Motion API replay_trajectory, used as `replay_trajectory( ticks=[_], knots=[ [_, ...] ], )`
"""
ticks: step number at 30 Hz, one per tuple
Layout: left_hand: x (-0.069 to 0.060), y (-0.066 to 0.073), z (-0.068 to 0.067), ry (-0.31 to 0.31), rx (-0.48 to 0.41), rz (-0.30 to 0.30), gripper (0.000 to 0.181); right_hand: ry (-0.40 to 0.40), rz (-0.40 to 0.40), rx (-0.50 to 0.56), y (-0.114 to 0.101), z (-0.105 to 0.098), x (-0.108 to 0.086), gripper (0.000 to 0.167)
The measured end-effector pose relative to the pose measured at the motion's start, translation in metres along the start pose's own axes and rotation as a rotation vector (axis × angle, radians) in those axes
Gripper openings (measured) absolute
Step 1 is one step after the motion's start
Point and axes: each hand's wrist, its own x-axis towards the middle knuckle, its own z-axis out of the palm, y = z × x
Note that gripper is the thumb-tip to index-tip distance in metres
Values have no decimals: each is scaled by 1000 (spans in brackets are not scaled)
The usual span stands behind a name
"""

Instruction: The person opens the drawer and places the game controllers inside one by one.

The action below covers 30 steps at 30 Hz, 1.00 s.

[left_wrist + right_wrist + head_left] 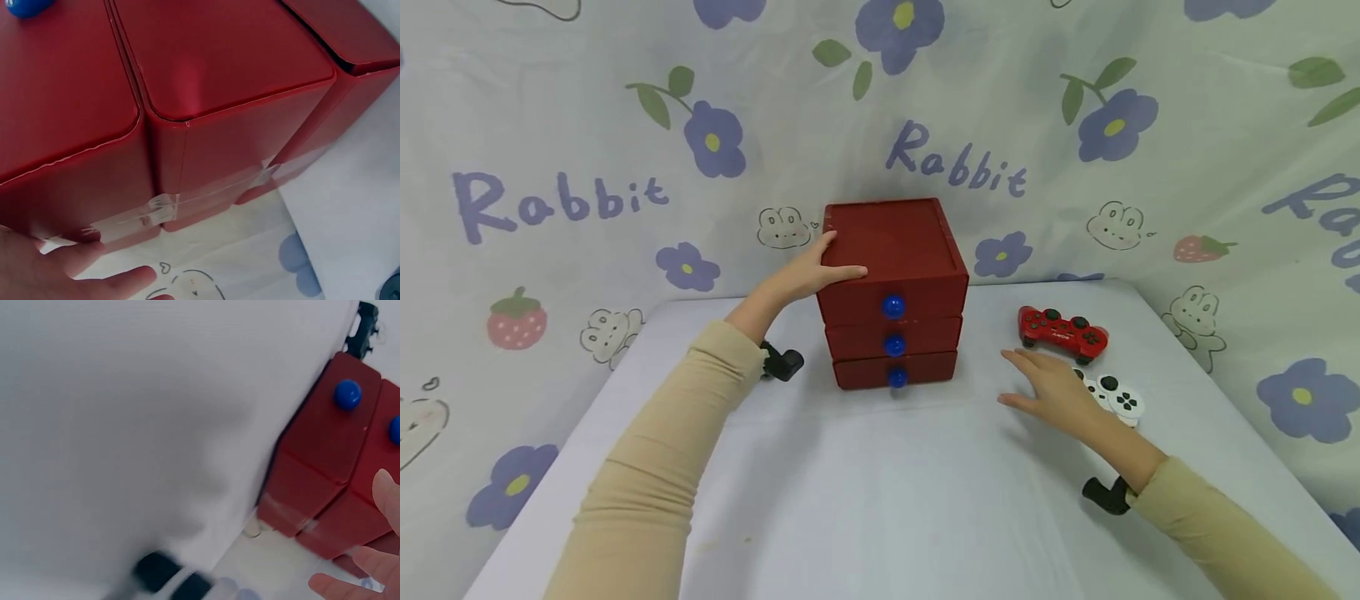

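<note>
A red box with three stacked drawers and blue knobs (893, 307) stands at the back of the table; the box's top (887, 237) is flat. My left hand (808, 268) touches its upper left corner, thumb along the front top edge and fingers spread by the side. In the left wrist view the fingers (78, 275) show beside the red side wall. My right hand (1052, 392) is held over the table right of the box, fingers apart, holding nothing. It partly covers a white game controller (1122, 398). Behind that lies a red game controller (1063, 332).
A black object (784, 363) shows beside my left sleeve, mostly hidden. Another black piece (1107, 496) is under my right wrist; its kind is unclear. A patterned cloth (775, 150) hangs behind the white table (880, 483).
</note>
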Motion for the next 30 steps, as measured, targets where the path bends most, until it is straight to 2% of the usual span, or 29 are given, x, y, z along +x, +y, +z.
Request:
replay_trajectory(
  ticks=[8,12,18,24,30],
  knots=[
    [0,0,3,-8,-36,-15,92,-17,-22,24,-26,6,25,67],
    [-1,0,3,-14,-58,-7,92,0,-40,44,-37,11,35,64],
    [-2,0,3,-7,-74,-1,91,35,-76,103,-54,23,50,52],
    [-4,3,3,-16,-70,-6,92,-1,-71,142,-68,35,61,43],
    [-4,2,3,-8,-81,-11,91,2,-142,192,-76,50,75,36]
  ],
)
